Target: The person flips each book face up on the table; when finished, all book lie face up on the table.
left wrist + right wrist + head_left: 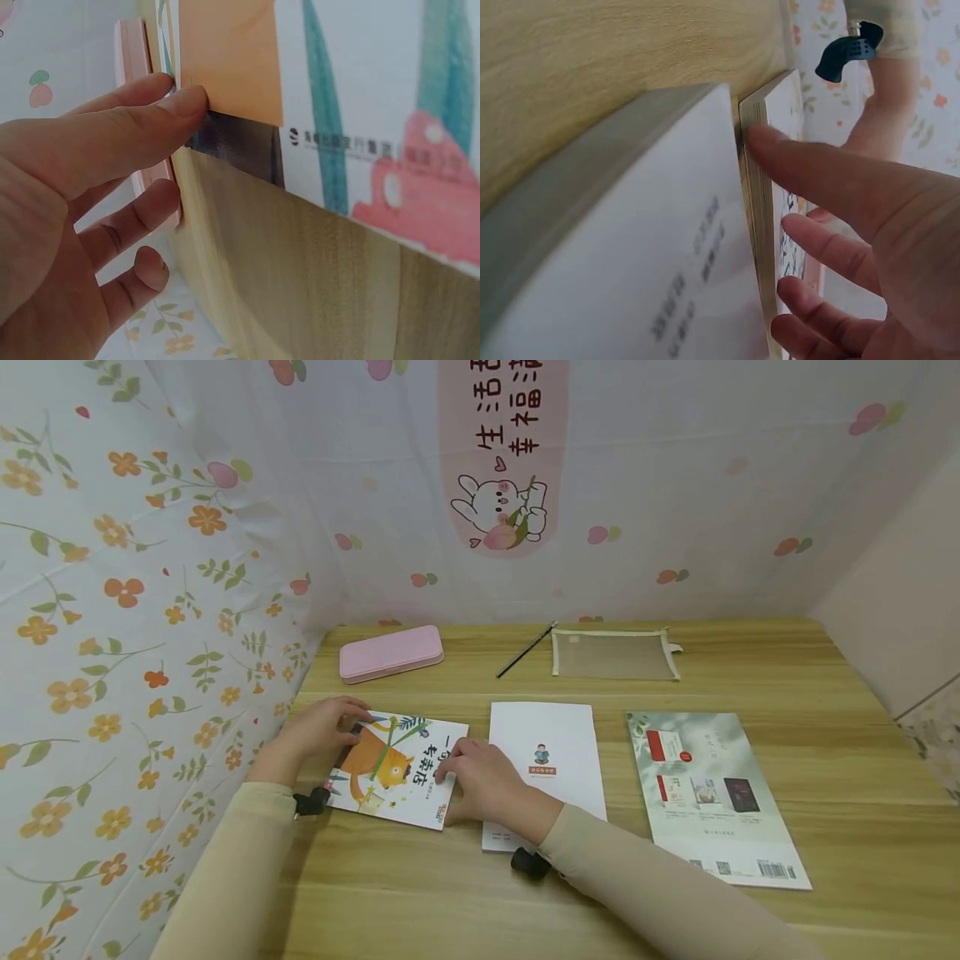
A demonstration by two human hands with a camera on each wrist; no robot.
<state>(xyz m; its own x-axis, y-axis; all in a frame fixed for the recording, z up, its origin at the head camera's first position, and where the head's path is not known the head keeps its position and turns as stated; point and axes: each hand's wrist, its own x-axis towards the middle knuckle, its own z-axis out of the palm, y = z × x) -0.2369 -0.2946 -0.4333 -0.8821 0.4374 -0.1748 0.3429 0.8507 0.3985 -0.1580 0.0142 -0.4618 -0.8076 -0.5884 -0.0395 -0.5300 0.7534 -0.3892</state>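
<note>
A thin picture book (393,768) with an orange cat on its cover lies flat near the left edge of the wooden table (465,902). My left hand (341,727) touches the book's far left corner; in the left wrist view its fingertips (184,101) press against the edge of the cover (360,90). My right hand (453,766) rests at the book's right edge. In the right wrist view its index finger (772,146) pushes on the page edges (756,202), and the other fingers lie loosely on the cover. Neither hand grips the book.
A white booklet (547,760) lies just right of the picture book, under my right wrist, and a larger green-white book (712,793) lies further right. At the back are a pink pencil case (390,652), a pencil (525,650) and a mesh pouch (615,653). Floral curtains close in the left and back.
</note>
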